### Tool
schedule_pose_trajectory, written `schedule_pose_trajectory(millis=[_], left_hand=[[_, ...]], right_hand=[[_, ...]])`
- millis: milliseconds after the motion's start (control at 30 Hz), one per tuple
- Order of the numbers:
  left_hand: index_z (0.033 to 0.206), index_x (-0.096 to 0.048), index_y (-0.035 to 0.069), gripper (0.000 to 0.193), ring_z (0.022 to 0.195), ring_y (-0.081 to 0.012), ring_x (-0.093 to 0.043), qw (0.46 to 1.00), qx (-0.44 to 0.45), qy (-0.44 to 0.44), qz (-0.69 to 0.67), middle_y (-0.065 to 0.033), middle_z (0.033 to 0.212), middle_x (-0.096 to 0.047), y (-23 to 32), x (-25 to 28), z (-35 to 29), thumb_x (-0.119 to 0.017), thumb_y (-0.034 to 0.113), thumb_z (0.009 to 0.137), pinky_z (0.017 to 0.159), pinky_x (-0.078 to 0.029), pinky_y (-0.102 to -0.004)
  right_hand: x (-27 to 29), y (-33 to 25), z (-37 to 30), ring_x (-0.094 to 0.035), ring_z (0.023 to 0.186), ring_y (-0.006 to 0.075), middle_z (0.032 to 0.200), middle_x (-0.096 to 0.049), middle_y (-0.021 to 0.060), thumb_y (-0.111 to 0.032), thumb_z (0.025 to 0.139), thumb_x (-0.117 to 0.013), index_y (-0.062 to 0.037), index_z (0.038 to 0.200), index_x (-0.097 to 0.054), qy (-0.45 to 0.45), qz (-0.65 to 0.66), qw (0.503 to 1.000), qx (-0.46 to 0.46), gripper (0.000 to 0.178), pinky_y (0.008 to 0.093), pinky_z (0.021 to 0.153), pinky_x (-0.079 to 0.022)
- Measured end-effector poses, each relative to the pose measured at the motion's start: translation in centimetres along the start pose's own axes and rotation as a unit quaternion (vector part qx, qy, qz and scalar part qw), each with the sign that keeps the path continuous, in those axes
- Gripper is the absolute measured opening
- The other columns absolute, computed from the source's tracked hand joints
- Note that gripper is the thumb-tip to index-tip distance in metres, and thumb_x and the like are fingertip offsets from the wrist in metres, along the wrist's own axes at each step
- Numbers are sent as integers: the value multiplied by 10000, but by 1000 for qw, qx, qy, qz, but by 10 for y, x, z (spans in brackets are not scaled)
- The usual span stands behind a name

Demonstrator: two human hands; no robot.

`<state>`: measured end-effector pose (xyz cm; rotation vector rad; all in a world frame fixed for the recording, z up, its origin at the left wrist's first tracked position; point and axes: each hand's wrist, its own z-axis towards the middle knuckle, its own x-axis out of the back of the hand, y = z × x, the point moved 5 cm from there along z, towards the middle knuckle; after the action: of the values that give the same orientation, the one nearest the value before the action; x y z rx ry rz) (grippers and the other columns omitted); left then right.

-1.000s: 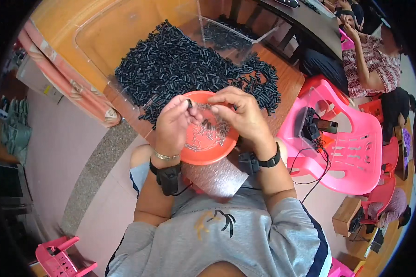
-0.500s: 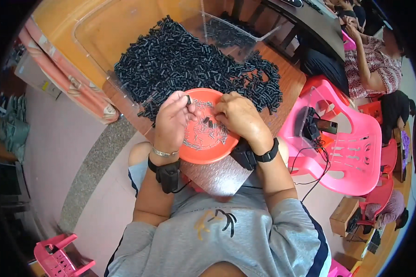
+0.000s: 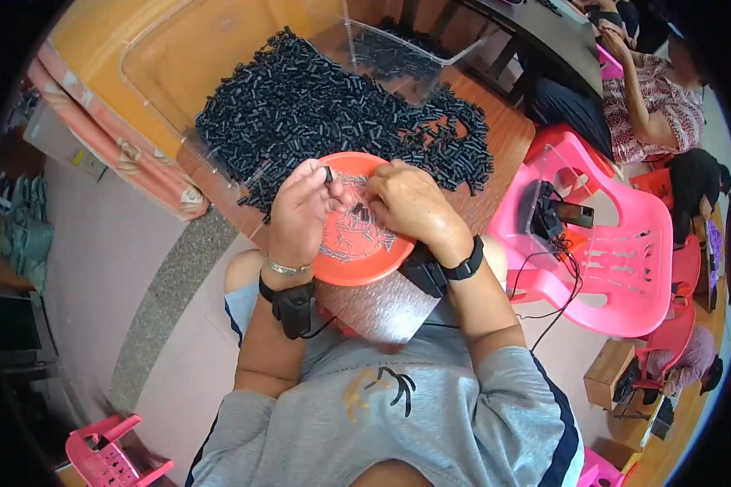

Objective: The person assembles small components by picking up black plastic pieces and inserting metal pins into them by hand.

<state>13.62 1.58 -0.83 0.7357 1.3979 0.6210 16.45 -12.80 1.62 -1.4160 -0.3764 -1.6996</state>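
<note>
My left hand (image 3: 299, 209) is closed, pinching a small black cylindrical part (image 3: 328, 174) between thumb and fingers above the left side of an orange-red round tray (image 3: 357, 274). My right hand (image 3: 410, 200) reaches over the tray's right side, fingers bent down toward its middle; whatever its fingertips hold, if anything, is hidden. Many thin silvery metal pins (image 3: 345, 238) lie scattered in the tray, with a couple of black parts (image 3: 360, 213) among them. Just beyond the tray is a large heap of small black cylindrical parts (image 3: 300, 105).
A clear plastic bin (image 3: 150, 101) holds much of the heap, which spills onto the brown table (image 3: 508, 122). To the right stands a pink plastic chair (image 3: 617, 280) with cables and a black device. Another person (image 3: 654, 105) sits at the far right near a dark table.
My right hand has shifted slightly left, toward the tray's middle. My left hand keeps its pinch on the black part, almost still.
</note>
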Motion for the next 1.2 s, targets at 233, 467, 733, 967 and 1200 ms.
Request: schedule_pose_trajectory(millis=[233, 467, 733, 967, 1200], left_hand=[[888, -487, 32, 175, 752, -190, -566, 1000, 9, -6, 8, -78, 781, -538, -2, -5, -1, -446, 199, 919, 668, -453, -270], [893, -520, 38, 188, 740, -135, -558, 993, 23, -88, 74, -38, 786, -551, -5, -27, -8, -452, 211, 921, 693, -441, -253], [901, -531, 38, 193, 738, -114, -542, 982, 7, -133, 132, -31, 783, -561, -6, -35, -11, -476, 223, 915, 695, -433, -242], [865, -506, 19, 77, 684, -122, -505, 934, -111, -107, 321, -53, 777, -544, 2, -36, -13, -522, 94, 867, 620, -409, -263], [856, -490, -10, 82, 650, -177, -495, 849, -197, -105, 479, -86, 750, -515, 15, -50, -20, -550, 25, 812, 586, -398, -308]], right_hand=[[8, 4, 0, -589, 778, 254, 785, -594, 98, -85, 721, -639, -21, 799, -628, 59, 72, 995, -22, 101, 348, 697, -474], [16, 8, -4, -591, 696, 96, 792, -629, 41, -94, 875, -592, 0, 880, -607, 98, 554, 820, -104, 95, 257, 606, -488], [31, -9, -9, -566, 739, 84, 803, -612, 26, -123, 883, -591, 3, 898, -611, 64, 621, 775, -93, 129, 233, 662, -462], [41, -6, -14, -547, 759, 96, 817, -586, 22, -139, 851, -625, 0, 856, -635, 90, 489, 864, -86, 139, 246, 698, -442], [53, -12, -15, -545, 719, 113, 787, -583, 37, -104, 820, -639, -9, 835, -635, 80, 394, 912, -74, 96, 239, 667, -428]])
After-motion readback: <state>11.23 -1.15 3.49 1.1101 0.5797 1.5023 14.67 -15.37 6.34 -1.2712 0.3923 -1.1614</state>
